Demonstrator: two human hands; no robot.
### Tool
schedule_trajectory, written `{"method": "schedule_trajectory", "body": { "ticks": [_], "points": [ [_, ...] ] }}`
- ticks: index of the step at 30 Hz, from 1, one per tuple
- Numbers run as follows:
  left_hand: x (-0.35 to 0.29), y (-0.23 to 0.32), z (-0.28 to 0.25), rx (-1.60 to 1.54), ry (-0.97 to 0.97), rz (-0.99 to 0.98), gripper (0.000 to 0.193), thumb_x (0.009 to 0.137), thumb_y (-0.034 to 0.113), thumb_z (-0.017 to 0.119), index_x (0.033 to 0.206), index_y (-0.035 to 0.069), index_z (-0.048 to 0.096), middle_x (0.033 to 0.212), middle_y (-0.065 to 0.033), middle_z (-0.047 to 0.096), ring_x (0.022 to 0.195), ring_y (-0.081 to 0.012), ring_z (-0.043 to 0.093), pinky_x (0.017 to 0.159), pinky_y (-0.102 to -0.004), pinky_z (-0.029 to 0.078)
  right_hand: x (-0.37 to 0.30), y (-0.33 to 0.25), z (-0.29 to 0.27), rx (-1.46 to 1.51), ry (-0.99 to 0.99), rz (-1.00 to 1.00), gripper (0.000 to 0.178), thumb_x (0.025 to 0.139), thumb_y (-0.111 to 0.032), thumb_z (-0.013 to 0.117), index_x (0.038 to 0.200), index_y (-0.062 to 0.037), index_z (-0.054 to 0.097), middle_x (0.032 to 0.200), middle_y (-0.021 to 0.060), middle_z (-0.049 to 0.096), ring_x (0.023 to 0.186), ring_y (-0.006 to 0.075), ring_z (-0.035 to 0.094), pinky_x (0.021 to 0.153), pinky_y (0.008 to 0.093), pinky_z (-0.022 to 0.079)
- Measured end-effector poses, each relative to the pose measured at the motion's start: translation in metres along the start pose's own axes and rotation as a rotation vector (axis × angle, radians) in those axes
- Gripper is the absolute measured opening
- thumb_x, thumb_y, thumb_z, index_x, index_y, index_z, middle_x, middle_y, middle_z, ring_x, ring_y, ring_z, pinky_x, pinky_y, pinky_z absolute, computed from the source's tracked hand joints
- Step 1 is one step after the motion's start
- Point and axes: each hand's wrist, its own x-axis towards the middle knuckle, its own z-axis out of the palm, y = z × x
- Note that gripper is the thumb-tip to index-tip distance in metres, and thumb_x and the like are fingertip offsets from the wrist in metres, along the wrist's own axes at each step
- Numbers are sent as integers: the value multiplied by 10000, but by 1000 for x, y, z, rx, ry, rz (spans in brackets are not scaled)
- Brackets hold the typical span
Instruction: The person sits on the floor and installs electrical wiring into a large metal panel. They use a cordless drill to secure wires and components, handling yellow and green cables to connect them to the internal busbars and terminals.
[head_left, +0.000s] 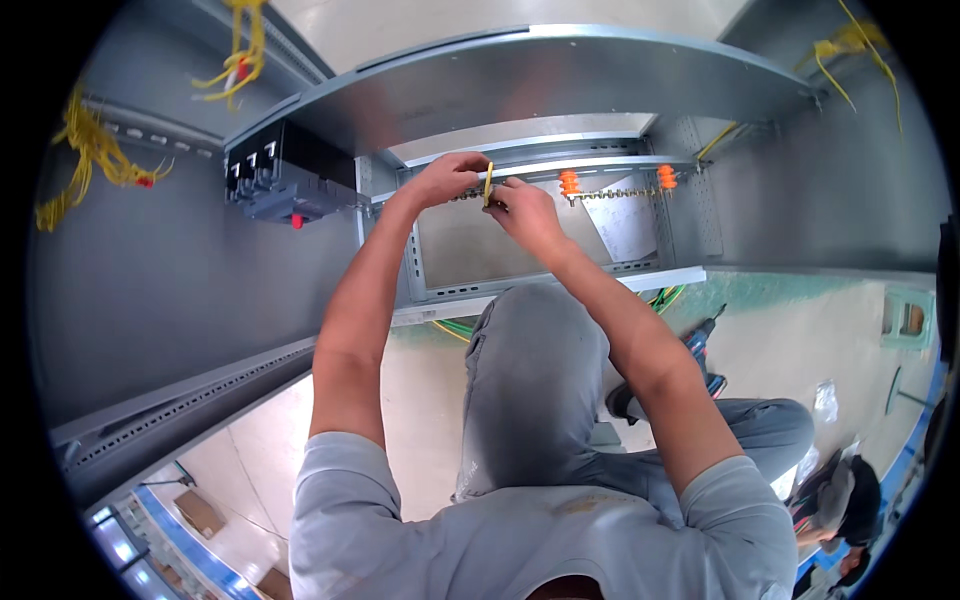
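Inside the grey metal cabinet, my left hand [448, 180] and my right hand [527, 214] meet close together at the lower frame. A short yellow strip that looks like a wire [489, 184] stands between them. Fingers of both hands are closed around it, though the fingertips are partly hidden. Beneath my hands runs a brass-coloured busbar with a row of screws [620, 193]. To the right of my right hand, an orange ribbed insulator [569, 183] supports the bar, and a second orange insulator [667, 177] sits near its right end.
A black and grey circuit breaker [290, 180] is mounted at the left. Yellow wire bundles [95, 150] hang on the cabinet walls. Across the back spans a metal crossbeam [560, 75]. A cordless drill [700, 340] lies on the floor beside my leg. Another person [845, 495] is at lower right.
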Motion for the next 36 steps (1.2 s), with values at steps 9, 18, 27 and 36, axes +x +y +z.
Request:
{"method": "schedule_trajectory", "body": {
  "ticks": [9,18,27,36],
  "points": [
    [-8,39,-9,171,-203,-37,760,768,156,868,1421,45,494,1383,-109,590,1280,-208,545,1108,-353,404,7,9,14,-61,-17,15,60,839,-103,660,871,-99,711,853,134,660,856,363,677,733,497,543],
    [-7,37,-5,-168,-160,-93,609,844,176,830,1367,58,540,1228,-37,604,1112,-121,565,991,-290,452,5,-3,15,122,162,164,135,858,-229,728,894,-99,735,916,110,703,909,344,688,778,485,550],
    [-9,46,-6,-11,-196,-108,612,842,130,830,1370,77,525,1165,6,576,1013,-76,549,891,-266,467,-9,2,21,188,148,262,191,853,-249,755,987,-112,762,869,108,696,891,335,677,793,462,542],
    [6,31,-2,-172,-113,12,492,892,194,791,1272,34,523,1151,-87,661,1087,-154,617,956,-338,494,27,-12,-26,695,-152,399,224,821,-184,741,996,-44,739,826,78,741,723,199,713,662,352,569]
  ]
}}
